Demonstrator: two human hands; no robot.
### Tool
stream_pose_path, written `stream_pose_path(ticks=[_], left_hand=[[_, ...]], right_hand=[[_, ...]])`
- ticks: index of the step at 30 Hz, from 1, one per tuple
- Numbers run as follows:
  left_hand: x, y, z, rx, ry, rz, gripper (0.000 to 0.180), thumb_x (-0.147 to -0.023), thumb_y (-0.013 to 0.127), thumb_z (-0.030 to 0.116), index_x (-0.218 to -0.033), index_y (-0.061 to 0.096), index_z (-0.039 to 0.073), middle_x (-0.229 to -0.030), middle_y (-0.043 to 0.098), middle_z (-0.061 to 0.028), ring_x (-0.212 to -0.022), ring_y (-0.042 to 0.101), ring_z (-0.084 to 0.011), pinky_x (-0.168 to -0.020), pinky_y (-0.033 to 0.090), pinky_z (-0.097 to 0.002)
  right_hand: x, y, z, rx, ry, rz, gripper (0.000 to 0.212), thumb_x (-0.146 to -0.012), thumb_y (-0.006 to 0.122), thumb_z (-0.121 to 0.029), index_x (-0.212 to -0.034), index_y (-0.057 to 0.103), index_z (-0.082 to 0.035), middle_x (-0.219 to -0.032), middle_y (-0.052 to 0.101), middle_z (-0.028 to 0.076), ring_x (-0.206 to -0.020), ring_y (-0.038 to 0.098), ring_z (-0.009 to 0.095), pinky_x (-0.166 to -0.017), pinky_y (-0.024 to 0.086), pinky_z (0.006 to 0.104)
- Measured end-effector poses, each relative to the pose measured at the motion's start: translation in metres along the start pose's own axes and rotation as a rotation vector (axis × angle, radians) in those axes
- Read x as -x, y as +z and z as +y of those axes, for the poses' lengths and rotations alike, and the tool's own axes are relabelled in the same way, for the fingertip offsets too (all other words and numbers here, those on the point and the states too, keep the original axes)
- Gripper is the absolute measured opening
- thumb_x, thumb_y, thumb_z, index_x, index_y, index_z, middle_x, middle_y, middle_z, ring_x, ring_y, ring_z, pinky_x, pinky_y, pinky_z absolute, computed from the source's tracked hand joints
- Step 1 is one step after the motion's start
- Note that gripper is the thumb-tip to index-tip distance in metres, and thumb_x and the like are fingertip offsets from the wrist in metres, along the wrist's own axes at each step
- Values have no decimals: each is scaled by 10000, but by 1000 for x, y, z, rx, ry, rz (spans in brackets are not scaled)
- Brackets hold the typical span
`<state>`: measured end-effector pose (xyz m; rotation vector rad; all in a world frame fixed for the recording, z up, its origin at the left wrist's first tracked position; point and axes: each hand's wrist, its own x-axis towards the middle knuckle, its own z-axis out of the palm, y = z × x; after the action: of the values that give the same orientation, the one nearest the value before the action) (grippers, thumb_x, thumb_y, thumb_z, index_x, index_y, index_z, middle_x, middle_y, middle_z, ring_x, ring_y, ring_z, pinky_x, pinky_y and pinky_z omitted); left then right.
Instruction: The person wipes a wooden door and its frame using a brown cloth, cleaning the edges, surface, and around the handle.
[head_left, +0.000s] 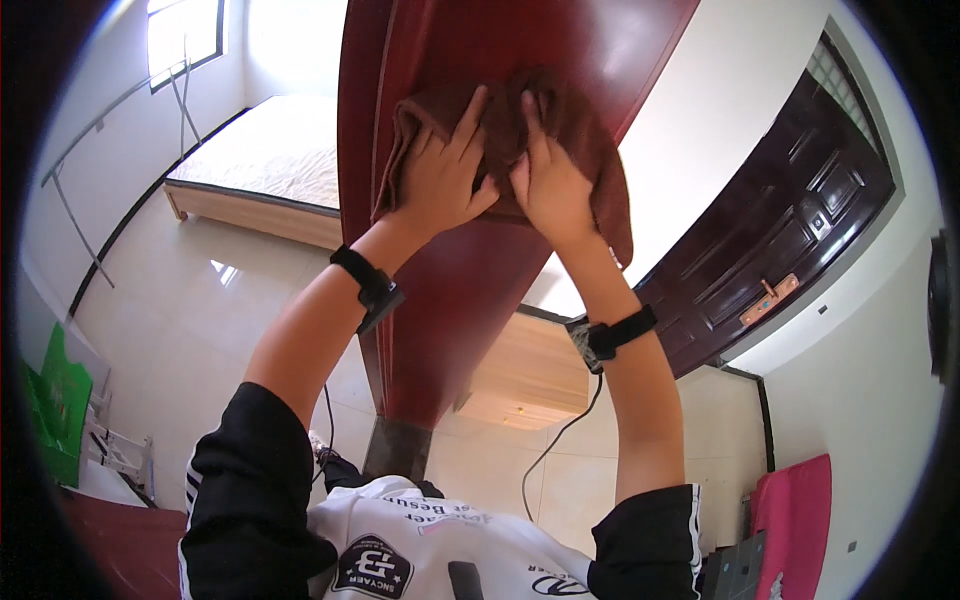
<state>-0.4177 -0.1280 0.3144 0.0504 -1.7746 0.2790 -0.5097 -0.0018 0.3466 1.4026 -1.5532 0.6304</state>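
A dark brown cloth [588,125] lies bunched against a glossy dark red wooden panel [455,300] in front of me. Pressed on the cloth's left part is my left hand [440,175], its fingers spread and stretched upward, the thumb pointing toward the other hand. My right hand [555,195] is on the cloth's right part, with the index finger extended and the thumb bent inward. Folds of cloth hide its remaining fingers, which appear to grip the fabric. One loose end of the cloth hangs beside my right wrist. Each forearm wears a black strap with a small device.
Left of the panel stands a low wooden bed [265,150] near thin metal rods [110,110]. A dark door [770,220] is at the right. Light wood furniture [525,375] sits behind the panel. Cables hang below both arms. Pink padded board [795,520] leans low at right.
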Motion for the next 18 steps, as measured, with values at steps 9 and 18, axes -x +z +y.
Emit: stream_pose_path(ticks=[9,18], left_hand=[[44,5,3,-15,7,-111,485,-685,530,327,-983,576,-54,-1414,292,-158,-1041,478,-332,-955,333,-459],[78,11,5,-31,57,-179,430,-677,538,326,-884,604,-45,-1390,333,-186,-818,547,-331,-874,397,-451]], right_hand=[[40,21,-12,6,47,-74,630,-811,498,-123,-1394,261,-104,-1272,467,170,-977,556,319,-821,464,365],[77,34,-26,-52,209,-207,644,-819,504,-162,-1408,243,-149,-1098,578,153,-627,594,295,-525,492,376]])
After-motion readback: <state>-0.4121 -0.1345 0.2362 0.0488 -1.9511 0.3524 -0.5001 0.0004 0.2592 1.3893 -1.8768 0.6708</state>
